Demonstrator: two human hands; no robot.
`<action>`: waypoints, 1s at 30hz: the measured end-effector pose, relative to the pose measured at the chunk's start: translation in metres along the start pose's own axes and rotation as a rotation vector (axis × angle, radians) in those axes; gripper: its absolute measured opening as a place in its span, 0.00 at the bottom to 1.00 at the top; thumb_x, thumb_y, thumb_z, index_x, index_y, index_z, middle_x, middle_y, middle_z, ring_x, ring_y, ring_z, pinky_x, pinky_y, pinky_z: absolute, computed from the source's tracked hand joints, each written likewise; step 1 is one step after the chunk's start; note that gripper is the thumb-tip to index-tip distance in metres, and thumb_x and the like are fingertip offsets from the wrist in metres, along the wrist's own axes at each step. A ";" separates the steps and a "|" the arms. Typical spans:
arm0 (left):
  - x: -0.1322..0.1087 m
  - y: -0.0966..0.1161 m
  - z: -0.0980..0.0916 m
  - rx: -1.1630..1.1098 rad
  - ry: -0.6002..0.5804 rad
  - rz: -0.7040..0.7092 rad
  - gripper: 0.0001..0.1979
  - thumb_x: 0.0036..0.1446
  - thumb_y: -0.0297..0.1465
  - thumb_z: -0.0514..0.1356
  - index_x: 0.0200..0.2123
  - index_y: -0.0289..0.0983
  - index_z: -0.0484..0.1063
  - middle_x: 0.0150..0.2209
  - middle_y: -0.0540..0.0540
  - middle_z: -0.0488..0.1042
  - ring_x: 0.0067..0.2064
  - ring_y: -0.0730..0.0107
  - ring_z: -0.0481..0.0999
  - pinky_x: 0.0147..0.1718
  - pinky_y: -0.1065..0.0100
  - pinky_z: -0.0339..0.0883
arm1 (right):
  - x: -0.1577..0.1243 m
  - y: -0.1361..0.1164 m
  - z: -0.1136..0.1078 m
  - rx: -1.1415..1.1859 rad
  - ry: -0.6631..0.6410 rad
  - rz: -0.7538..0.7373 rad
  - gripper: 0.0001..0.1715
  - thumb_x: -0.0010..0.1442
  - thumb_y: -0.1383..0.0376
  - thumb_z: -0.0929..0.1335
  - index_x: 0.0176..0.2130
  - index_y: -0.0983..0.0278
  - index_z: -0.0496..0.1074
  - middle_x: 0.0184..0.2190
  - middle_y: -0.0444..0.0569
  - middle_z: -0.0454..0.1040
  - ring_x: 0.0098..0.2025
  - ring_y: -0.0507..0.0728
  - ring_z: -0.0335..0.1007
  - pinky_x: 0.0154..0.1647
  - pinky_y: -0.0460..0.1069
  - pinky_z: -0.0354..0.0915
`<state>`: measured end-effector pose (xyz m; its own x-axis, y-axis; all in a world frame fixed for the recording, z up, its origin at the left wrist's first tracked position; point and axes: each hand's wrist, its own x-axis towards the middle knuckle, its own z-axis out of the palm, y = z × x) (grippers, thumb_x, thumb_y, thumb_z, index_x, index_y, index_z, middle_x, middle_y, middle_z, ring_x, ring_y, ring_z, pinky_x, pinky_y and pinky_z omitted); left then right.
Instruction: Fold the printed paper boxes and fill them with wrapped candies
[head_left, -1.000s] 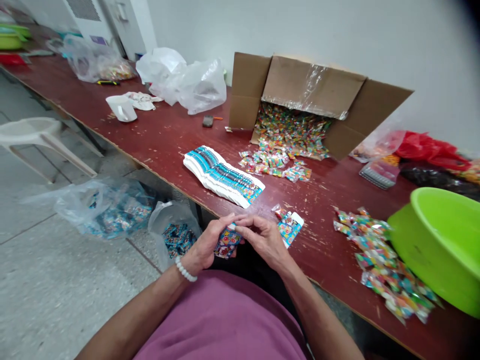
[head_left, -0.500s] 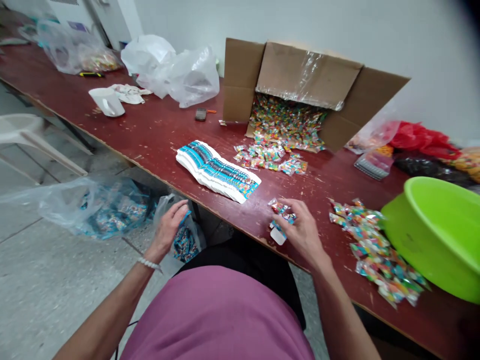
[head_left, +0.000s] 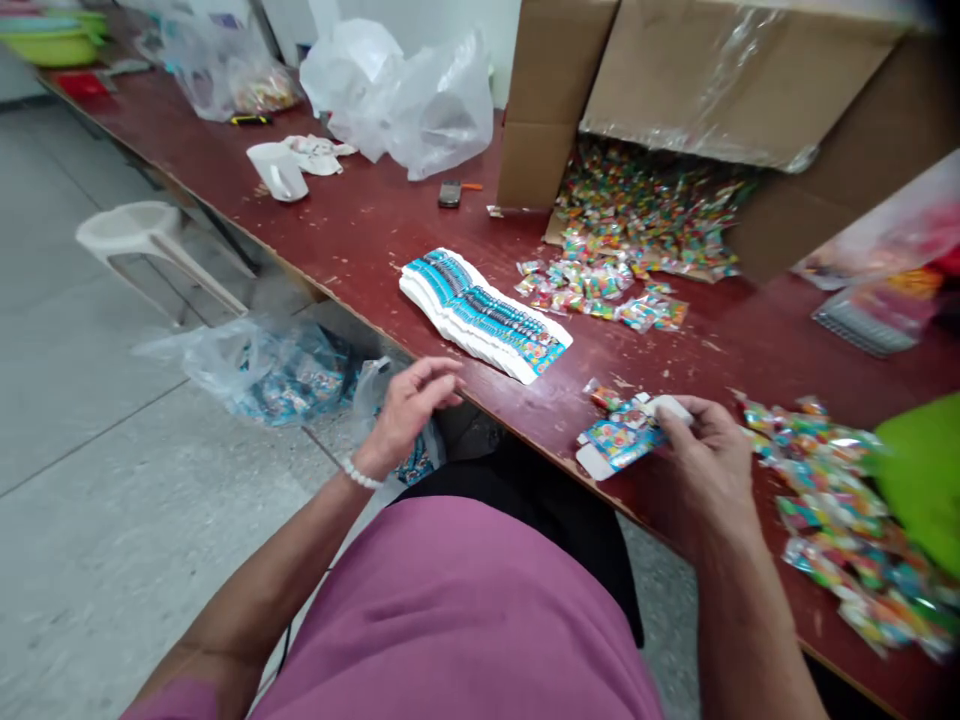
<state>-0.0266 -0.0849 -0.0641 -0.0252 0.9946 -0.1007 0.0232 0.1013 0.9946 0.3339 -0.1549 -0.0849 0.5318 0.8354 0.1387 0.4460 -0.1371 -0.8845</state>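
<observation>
My right hand grips a small blue printed carton at the near edge of the dark red table; a few wrapped candies lie just beyond it. My left hand, with a white bead bracelet, hovers empty with loosely curled fingers above a plastic bag of filled cartons below the table edge. A fanned stack of flat blue cartons lies on the table between the hands and the box.
An open cardboard box spills colourful candies. More candies lie at right beside a green basin. A second bag of cartons and a white stool stand on the floor. A cup and plastic bags sit further back.
One second ago both hands held a carton together. The left hand let it go at the bag and is rising empty; the right hand picked up another carton from the table edge.
</observation>
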 end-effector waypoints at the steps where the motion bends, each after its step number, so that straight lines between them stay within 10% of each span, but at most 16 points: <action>1: -0.008 0.006 0.014 -0.050 -0.123 -0.017 0.19 0.53 0.39 0.65 0.46 0.35 0.77 0.38 0.44 0.79 0.35 0.66 0.78 0.41 0.64 0.70 | -0.004 -0.013 0.000 0.059 -0.002 0.004 0.20 0.56 0.51 0.71 0.41 0.63 0.74 0.35 0.50 0.76 0.34 0.58 0.71 0.37 0.53 0.68; 6: -0.039 0.026 0.082 -0.322 -0.736 -0.299 0.25 0.52 0.44 0.68 0.49 0.35 0.77 0.43 0.41 0.80 0.42 0.62 0.78 0.45 0.65 0.68 | -0.033 -0.074 0.015 0.355 -0.171 -0.020 0.15 0.56 0.55 0.73 0.40 0.61 0.73 0.35 0.48 0.76 0.34 0.55 0.71 0.36 0.50 0.69; 10: -0.049 0.022 0.097 -0.583 -1.150 -0.640 0.29 0.44 0.48 0.71 0.44 0.34 0.76 0.36 0.41 0.79 0.33 0.60 0.81 0.37 0.61 0.72 | -0.058 -0.088 0.037 0.381 -0.318 -0.048 0.14 0.62 0.56 0.69 0.45 0.59 0.71 0.35 0.48 0.75 0.33 0.55 0.71 0.35 0.51 0.69; 14: -0.052 0.009 0.082 -0.503 -0.975 -0.610 0.23 0.43 0.45 0.73 0.35 0.34 0.75 0.29 0.45 0.77 0.25 0.67 0.77 0.29 0.67 0.70 | -0.073 -0.087 0.049 0.089 -0.166 -0.396 0.12 0.62 0.62 0.70 0.47 0.58 0.71 0.47 0.52 0.71 0.50 0.61 0.68 0.50 0.56 0.67; 16: -0.052 0.007 0.073 -0.375 -0.915 -0.553 0.22 0.43 0.44 0.73 0.32 0.33 0.76 0.26 0.45 0.76 0.24 0.69 0.75 0.27 0.70 0.68 | -0.077 -0.086 0.052 -0.013 -0.312 -0.515 0.10 0.60 0.64 0.71 0.44 0.58 0.73 0.45 0.52 0.70 0.49 0.61 0.67 0.50 0.56 0.67; 20: -0.047 0.009 0.063 -0.223 -0.910 -0.493 0.17 0.43 0.40 0.72 0.31 0.33 0.76 0.22 0.46 0.74 0.23 0.70 0.72 0.25 0.71 0.64 | -0.082 -0.085 0.057 0.012 -0.573 -0.473 0.06 0.58 0.66 0.72 0.38 0.59 0.72 0.44 0.50 0.69 0.38 0.55 0.70 0.37 0.49 0.68; 30: -0.047 0.004 0.064 -0.183 -1.020 -0.533 0.22 0.43 0.46 0.69 0.31 0.32 0.78 0.22 0.43 0.76 0.22 0.69 0.73 0.22 0.72 0.62 | -0.073 -0.088 0.049 0.033 -0.523 -0.377 0.06 0.56 0.71 0.71 0.33 0.60 0.71 0.32 0.45 0.73 0.33 0.54 0.70 0.34 0.47 0.65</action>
<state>0.0390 -0.1297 -0.0571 0.8292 0.3921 -0.3983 0.1053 0.5902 0.8003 0.2200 -0.1777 -0.0390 -0.0822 0.9732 0.2148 0.5072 0.2263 -0.8316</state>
